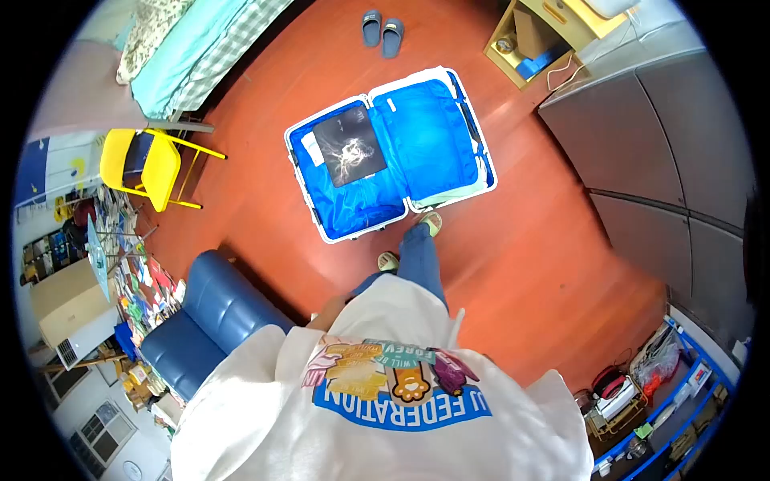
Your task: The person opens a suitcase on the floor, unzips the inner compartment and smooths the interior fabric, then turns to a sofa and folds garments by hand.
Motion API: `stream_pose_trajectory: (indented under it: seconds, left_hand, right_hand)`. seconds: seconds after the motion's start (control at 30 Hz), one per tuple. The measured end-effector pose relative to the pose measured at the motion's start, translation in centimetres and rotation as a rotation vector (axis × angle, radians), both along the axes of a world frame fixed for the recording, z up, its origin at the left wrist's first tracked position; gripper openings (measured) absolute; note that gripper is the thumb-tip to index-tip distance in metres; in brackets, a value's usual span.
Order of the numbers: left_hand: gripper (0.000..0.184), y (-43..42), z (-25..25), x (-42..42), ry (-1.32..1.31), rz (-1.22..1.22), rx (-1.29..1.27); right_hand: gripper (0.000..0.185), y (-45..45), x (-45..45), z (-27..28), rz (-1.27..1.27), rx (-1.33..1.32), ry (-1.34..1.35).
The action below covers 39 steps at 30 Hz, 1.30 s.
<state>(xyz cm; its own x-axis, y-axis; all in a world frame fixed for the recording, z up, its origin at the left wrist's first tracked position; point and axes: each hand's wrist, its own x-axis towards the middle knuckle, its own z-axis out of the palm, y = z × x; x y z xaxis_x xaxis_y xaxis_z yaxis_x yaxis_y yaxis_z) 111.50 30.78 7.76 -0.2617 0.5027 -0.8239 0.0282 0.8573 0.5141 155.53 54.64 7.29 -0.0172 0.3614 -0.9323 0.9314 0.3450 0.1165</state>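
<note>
The suitcase lining (365, 207) looks like glossy cloth, the sofa (228, 301) smooth leather.

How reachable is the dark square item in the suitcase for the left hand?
Probably yes, with a bend: the suitcase lies open on the floor and nothing covers the dark square item.

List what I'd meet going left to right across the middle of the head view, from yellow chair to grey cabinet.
Yellow chair → dark square item lying in the left half of the open suitcase → blue panel in the suitcase's right half → grey cabinet.
</note>
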Motion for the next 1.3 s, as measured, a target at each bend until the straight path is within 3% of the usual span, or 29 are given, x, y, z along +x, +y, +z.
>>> stream_pose_trajectory:
  seconds: [0.07, 0.2, 0.27, 0.33, 0.37, 0.43, 0.5, 0.53, 0.6, 0.63, 0.83, 1.3]
  left_hand:
    - [0.043, -0.4, -0.9, 0.8, -0.029, 0.175, 0.073]
    - [0.034, -2.7, -1.8, 1.4, -0.021, 0.22, -0.043]
    - [0.043, -6.5, -5.2, 2.5, 0.156, 0.293, 0.025]
    - [0.042, -12.0, -11.0, 4.1, 0.07, 0.428, 0.061]
    - [0.042, -13.1, -10.6, 4.9, -0.013, 0.547, 0.084]
    - [0.04, -16.1, -7.3, 5.9, 0.306, 0.304, 0.13]
    - [0.039, -22.0, -12.6, 7.9, 0.221, 0.372, -0.22]
    - [0.039, -24.0, -12.1, 9.1, 0.213, 0.375, -0.22]
    - [0.041, -26.7, -10.6, 11.0, 0.499, -0.207, -0.143]
    - [0.041, -27.1, -10.0, 11.8, 0.491, -0.202, -0.142]
    - [0.041, -28.2, -9.1, 16.2, 0.251, 0.242, -0.201]
    - [0.041, -27.4, -10.5, 22.2, 0.136, 0.638, -0.099]
  right_hand:
    - [0.031, -0.6, 0.7, 1.5, -0.04, 0.039, 0.037]
    - [0.031, -1.0, 1.7, 3.0, -0.102, 0.092, 0.111]
    - [0.031, -0.7, 1.1, 3.6, -0.108, 0.114, 0.146]
    - [0.031, -0.4, 0.7, 3.9, -0.101, 0.125, 0.178]
    - [0.031, -0.2, 0.7, 4.0, -0.1, 0.133, 0.193]
    - [0.031, 0.2, 0.3, 4.1, -0.086, 0.136, 0.218]
    - [0.031, 0.4, -0.1, 4.4, -0.076, 0.146, 0.235]
    - [0.031, 0.5, 0.0, 4.6, -0.068, 0.146, 0.239]
    - [0.032, 0.6, 0.1, 4.8, -0.055, 0.152, 0.244]
    - [0.032, 0.6, 0.1, 5.0, -0.048, 0.154, 0.245]
    - [0.032, 0.5, -0.1, 5.5, 0.013, 0.145, 0.246]
    - [0.032, 0.7, 0.6, 5.6, 0.085, 0.132, 0.247]
